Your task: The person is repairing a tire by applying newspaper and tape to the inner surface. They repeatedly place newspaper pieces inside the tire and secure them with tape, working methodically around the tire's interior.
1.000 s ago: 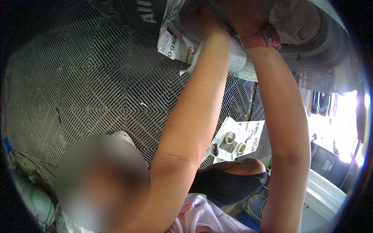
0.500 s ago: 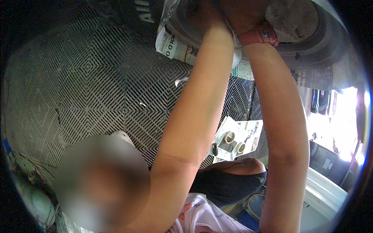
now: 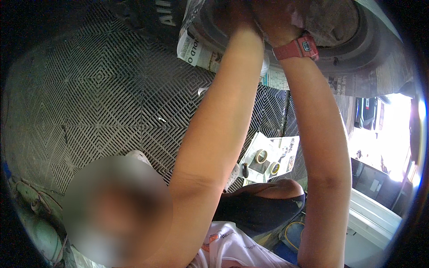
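Both arms reach up to a dark, curved panel (image 3: 371, 58) at the top, which has a rounded recess and newspaper (image 3: 196, 50) masking around its edges. My left hand (image 3: 241, 17) is in shadow against the panel, beside the right one. My right hand (image 3: 282, 21), with a red watch (image 3: 298, 48) at its wrist, lies over the recess area. Shadow and the upper picture edge hide the fingers of both hands, so I cannot make out whether they hold anything.
On an opened paper sheet (image 3: 286, 154) on the floor lie two tape rolls (image 3: 261, 156) and a dark-handled tool (image 3: 245, 170). White scraps dot the ribbed floor mat (image 3: 103, 102). A dark tyre (image 3: 147, 22) stands top left; green equipment (image 3: 44, 232) is lower left, a white cabinet (image 3: 371, 214) right.
My right wrist has turned and drawn slightly back, so the watch face now shows. The left forearm has shifted a little left. The panel appears slightly shifted in the view.
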Demonstrator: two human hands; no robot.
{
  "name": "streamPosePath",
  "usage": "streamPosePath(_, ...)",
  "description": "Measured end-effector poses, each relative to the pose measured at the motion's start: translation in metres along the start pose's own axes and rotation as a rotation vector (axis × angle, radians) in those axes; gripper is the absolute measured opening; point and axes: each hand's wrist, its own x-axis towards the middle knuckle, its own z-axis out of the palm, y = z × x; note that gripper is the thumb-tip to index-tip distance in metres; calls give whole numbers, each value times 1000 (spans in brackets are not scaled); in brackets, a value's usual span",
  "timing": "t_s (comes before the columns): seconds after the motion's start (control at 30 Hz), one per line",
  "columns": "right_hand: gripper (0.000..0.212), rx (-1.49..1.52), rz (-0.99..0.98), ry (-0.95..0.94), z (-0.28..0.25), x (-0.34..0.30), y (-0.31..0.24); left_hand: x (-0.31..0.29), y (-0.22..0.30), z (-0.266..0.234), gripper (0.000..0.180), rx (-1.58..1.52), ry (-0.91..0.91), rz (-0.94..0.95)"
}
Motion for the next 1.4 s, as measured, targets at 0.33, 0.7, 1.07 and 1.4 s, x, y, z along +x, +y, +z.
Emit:
streamPosePath(0.33, 43, -78, 11, 244, -5, 16, 0, -35, 62, -39, 55, -1263, 149, -380)
streamPosePath(0.7, 29, -102, -25, 274, -1, 30, -8, -38, 53, -38, 49, -1284, 233, -262)
streamPosePath(1.07, 27, 321, 367, 335, -25, -11, -28, -46, 2, -24, 44, -552, 361, -17)
streamPosePath(1.4, 23, 855, 1396, 267, -34, -166, -110, -116, -58, -49, 39, -288, 105, 71)
